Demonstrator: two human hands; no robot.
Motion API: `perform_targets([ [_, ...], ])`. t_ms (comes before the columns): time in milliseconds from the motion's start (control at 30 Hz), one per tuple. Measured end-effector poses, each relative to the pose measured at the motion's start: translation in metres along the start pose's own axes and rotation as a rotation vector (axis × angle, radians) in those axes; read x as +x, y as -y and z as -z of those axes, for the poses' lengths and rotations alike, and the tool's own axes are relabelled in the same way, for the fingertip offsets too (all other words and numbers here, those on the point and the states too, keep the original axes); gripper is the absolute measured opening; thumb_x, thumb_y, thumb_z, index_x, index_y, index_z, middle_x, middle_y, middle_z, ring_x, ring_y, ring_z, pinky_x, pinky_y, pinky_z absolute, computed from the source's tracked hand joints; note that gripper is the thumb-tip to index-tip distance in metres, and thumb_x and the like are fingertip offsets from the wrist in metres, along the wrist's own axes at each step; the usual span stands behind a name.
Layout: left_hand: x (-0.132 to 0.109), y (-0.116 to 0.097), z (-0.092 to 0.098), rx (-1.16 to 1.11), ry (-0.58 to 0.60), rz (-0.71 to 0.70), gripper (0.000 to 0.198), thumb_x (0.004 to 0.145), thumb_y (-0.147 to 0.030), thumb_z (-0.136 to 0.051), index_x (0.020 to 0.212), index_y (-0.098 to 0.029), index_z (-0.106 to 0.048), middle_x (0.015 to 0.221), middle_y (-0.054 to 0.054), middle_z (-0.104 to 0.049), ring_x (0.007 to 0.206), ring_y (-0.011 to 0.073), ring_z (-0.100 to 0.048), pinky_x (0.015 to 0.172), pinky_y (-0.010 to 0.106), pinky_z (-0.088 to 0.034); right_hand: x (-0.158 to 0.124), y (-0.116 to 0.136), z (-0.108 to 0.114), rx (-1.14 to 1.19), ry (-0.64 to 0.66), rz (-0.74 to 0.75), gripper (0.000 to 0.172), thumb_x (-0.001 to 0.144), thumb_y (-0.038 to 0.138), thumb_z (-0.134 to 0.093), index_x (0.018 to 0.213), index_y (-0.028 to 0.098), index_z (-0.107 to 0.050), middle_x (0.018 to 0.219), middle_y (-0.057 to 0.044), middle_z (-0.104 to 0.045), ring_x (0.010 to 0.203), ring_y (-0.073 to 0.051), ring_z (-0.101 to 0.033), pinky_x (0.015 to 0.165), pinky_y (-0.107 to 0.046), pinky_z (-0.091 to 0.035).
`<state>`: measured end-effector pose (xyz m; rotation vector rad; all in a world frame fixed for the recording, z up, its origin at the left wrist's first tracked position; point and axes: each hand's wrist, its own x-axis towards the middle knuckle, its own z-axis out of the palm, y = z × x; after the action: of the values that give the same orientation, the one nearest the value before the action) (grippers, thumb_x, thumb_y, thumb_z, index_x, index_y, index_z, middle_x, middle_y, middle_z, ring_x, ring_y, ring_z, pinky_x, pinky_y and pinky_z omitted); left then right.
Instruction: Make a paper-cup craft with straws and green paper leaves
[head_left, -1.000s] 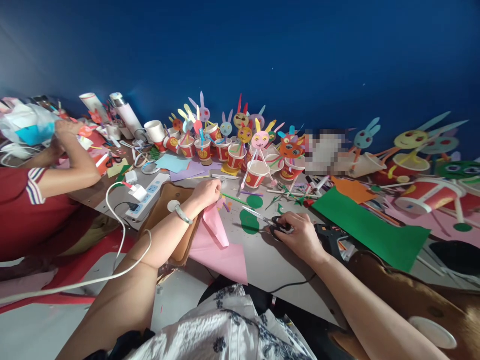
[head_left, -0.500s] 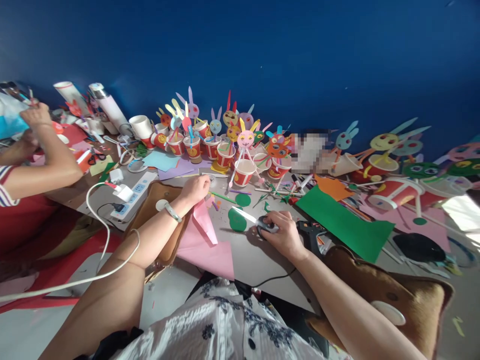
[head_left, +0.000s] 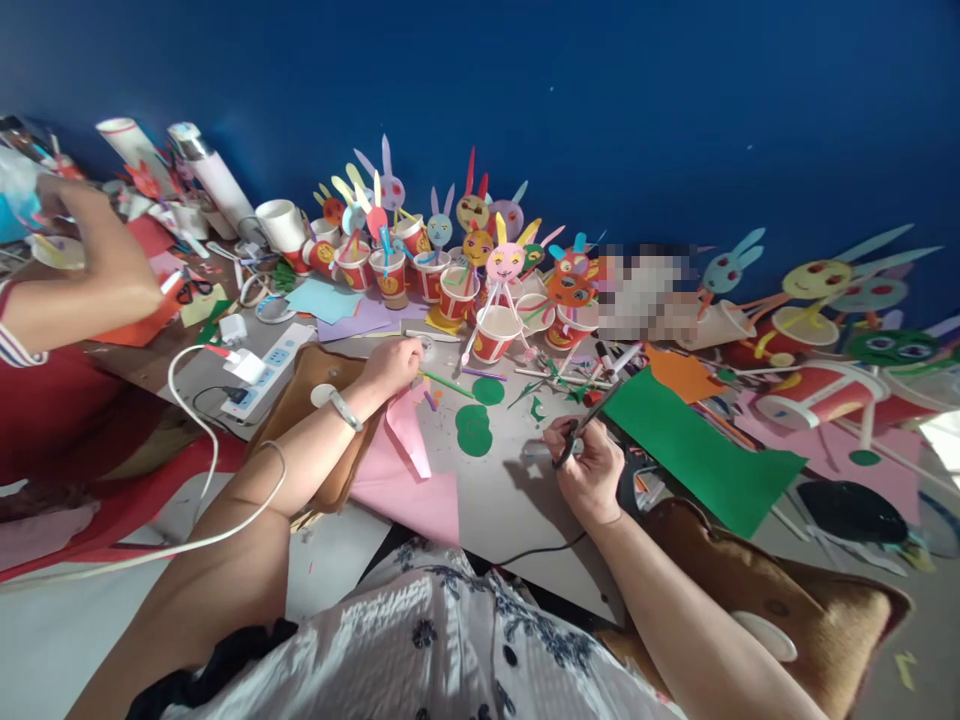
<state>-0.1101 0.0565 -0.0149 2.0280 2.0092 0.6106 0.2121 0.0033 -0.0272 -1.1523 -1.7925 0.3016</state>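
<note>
Fingers of the right hand [head_left: 590, 470] hold one pair of dark-handled metal scissors [head_left: 592, 411] over the grey desk [head_left: 517, 520]; those of the left hand [head_left: 394, 368] curl beside one slim green stick [head_left: 448, 384], grip unclear. Between lie one green paper disc [head_left: 488, 390] and one double-lobed green paper shape [head_left: 474, 431].

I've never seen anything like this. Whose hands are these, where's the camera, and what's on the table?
No machine here: these are a person's own bare hands, seen by a camera worn on their head, looking forward and down. The right hand holds scissors. The left hand is by a green stick; whether that's in its grip, I can't tell. On the table lie green discs, pink paper and a green sheet. Behind are paper cups with paper faces, many long-eared. The arm at far left is another person's.
</note>
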Motion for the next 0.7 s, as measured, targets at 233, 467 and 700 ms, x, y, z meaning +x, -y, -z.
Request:
perform_targets([
  [233,0.0,0.003,-0.003,-0.057,-0.058,-0.012,0.025,0.082,-0.012,-0.043,0.075,-0.019,-0.066,0.08,0.007,-0.072,0.077,0.0212,-0.063,0.071,0.03,-0.043,-0.003,0.001,0.004,0.047,-0.017,0.032,0.024,0.089,0.038,-0.063,0.072,0.022,-0.059,0.072,-0.003,-0.07,0.066,-0.019,-0.063,0.071,-0.035,-0.049],
  [467,0.0,0.007,-0.001,-0.133,-0.121,-0.043,0.026,0.082,-0.011,-0.041,0.076,-0.019,-0.065,0.071,0.004,-0.069,0.07,0.0181,-0.06,0.069,0.028,-0.043,-0.002,0.004,0.004,0.068,-0.022,0.122,0.034,0.091,0.045,-0.06,0.066,0.023,-0.056,0.066,-0.003,-0.068,0.062,-0.019,-0.063,0.074,-0.037,-0.049],
  [700,0.001,0.011,-0.003,-0.216,-0.202,-0.051,0.026,0.083,-0.009,-0.04,0.076,-0.019,-0.062,0.07,0.002,-0.066,0.068,0.0174,-0.059,0.069,0.028,-0.044,-0.001,-0.006,-0.003,0.017,-0.042,0.153,0.032,0.091,0.042,-0.062,0.066,0.023,-0.055,0.066,-0.003,-0.069,0.065,-0.019,-0.063,0.073,-0.036,-0.048],
])
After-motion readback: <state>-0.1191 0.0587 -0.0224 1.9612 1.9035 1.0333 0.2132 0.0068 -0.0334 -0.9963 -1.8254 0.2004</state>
